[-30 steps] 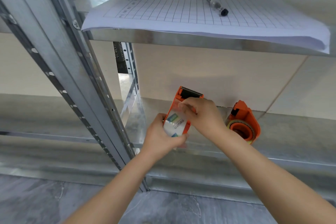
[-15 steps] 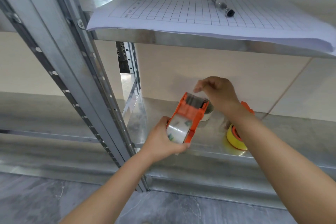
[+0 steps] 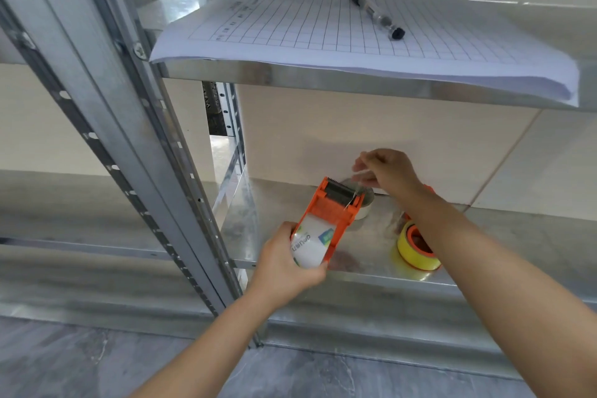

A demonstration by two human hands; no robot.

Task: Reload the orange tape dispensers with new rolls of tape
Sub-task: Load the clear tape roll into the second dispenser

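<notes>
The left hand [image 3: 284, 265] grips an orange tape dispenser [image 3: 326, 220] loaded with a clear roll [image 3: 310, 247], above the lower shelf [image 3: 361, 255]. The right hand [image 3: 384, 171] pinches the tape end above the cutter. A yellow roll [image 3: 416, 250] lies just beside it, partly behind the right forearm.

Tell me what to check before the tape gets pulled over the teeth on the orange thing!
1. Dispenser held steady: ok. The left hand grips the orange dispenser at its roll end.
2. New roll seated: ok, as far as it shows. The clear roll sits inside the dispenser.
3. Tape end in the fingers: cannot tell. The right hand pinches above the cutter, but only a thin glint of tape shows.
4. Fingers clear of the cutter teeth: ok. The right hand is above them, not touching.
5. Second dispenser out of the way: ok. It lies on the shelf under the right forearm.
</notes>
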